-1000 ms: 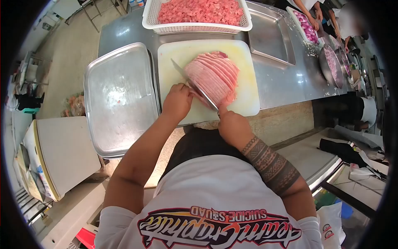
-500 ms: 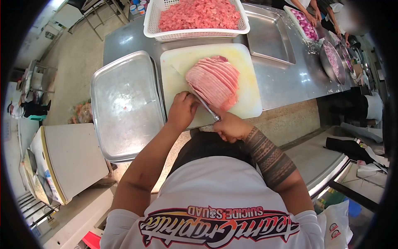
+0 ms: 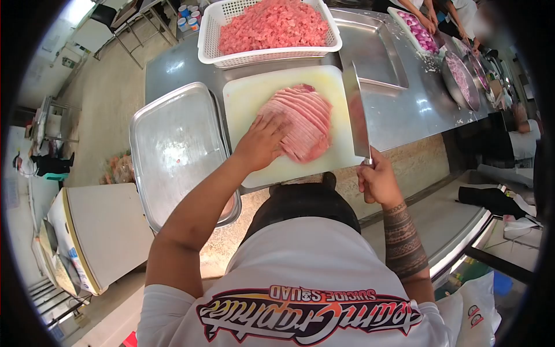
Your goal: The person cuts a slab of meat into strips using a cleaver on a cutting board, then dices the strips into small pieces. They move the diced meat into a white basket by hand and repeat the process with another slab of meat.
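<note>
A slab of pink meat (image 3: 309, 121), cut into several thin parallel slices that still lie together, rests on a white cutting board (image 3: 248, 95). My left hand (image 3: 263, 141) lies on the meat's left side, fingers stretched out over the slices. Off the board's right edge, my right hand (image 3: 378, 179) grips the handle of a cleaver (image 3: 358, 115). Its broad blade points away from me, beside the board and apart from the meat.
Left of the board sits a metal tray (image 3: 176, 150). Beyond the board, a white plastic basket (image 3: 269, 58) holds diced meat. An empty-looking steel pan (image 3: 370, 49) is at the back right. Farther right are a metal bowl (image 3: 462, 81) of chopped onion and co-workers' hands by a board of red onions (image 3: 419, 32).
My right hand has carried the cleaver from the meat's near left edge out to the board's right side. My left hand has moved up and flattened onto the slices.
</note>
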`<action>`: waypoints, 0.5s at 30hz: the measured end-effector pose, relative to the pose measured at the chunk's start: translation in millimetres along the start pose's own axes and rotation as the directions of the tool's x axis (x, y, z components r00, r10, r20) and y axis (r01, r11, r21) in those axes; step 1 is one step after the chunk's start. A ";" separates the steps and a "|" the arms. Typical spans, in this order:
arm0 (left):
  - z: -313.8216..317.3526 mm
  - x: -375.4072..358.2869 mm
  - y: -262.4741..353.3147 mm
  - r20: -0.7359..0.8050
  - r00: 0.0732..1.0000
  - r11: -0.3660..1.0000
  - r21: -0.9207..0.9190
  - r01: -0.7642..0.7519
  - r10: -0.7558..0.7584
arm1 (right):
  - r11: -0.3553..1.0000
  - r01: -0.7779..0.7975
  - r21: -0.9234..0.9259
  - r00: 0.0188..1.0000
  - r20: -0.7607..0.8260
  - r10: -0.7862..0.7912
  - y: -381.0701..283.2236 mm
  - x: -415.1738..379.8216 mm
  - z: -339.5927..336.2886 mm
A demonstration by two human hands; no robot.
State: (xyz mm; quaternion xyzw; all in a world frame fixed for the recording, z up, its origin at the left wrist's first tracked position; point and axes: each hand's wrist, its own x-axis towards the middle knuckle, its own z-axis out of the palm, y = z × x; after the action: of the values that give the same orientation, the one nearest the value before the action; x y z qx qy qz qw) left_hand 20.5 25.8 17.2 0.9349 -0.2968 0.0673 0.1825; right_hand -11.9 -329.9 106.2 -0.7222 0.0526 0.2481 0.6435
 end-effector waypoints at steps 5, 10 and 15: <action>-7.3 20.3 -13.2 0.132 0.987 0.994 0.046 -0.097 0.090 | 0.991 -0.078 0.108 0.991 -0.097 0.088 41.6 -5.3 4.8; -19.0 43.9 -16.2 0.201 0.965 0.981 0.053 -0.184 0.170 | 0.996 -0.049 0.077 0.995 -0.089 0.055 57.3 -8.0 12.6; -27.3 67.6 -10.9 0.439 0.887 0.985 0.019 -0.170 0.144 | 0.994 -0.035 0.104 0.997 -0.069 0.042 60.2 -5.3 10.1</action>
State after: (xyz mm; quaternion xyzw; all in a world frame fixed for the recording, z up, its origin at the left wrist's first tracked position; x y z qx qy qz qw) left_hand 81.4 8.7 54.9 0.9039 -0.4026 -0.1208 0.0787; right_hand -43.3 -331.5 53.6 -0.6952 0.1020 0.2316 0.6728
